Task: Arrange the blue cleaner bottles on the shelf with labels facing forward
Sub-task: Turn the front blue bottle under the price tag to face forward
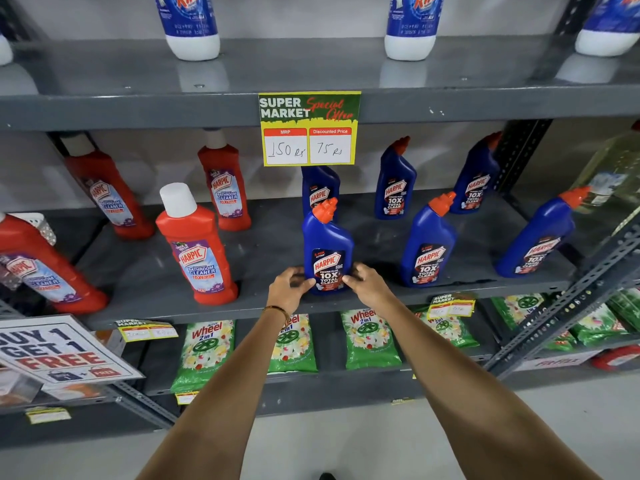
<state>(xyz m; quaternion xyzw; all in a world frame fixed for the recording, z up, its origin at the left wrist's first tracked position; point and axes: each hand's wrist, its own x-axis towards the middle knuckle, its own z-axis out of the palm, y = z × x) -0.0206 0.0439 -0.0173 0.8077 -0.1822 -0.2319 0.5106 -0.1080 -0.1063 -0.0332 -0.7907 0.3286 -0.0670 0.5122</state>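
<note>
Several blue cleaner bottles with orange caps stand on the grey middle shelf (270, 306). The front-centre blue bottle (327, 244) stands upright near the shelf's front edge, its label facing me. My left hand (289, 289) grips its lower left side and my right hand (365, 284) grips its lower right side. Another blue bottle (427, 244) stands to its right, and one (540, 237) further right. Three more stand in the back row: one (318, 192) partly behind the price sign, one (394, 181) and one (476, 178). All visible labels face forward.
Red bathroom-cleaner bottles (197, 247) fill the shelf's left half. A yellow price sign (309, 129) hangs from the shelf above, which holds white-and-blue bottles (188, 26). Green detergent packs (206, 351) lie on the lower shelf. A promotional board (59, 351) leans at the lower left.
</note>
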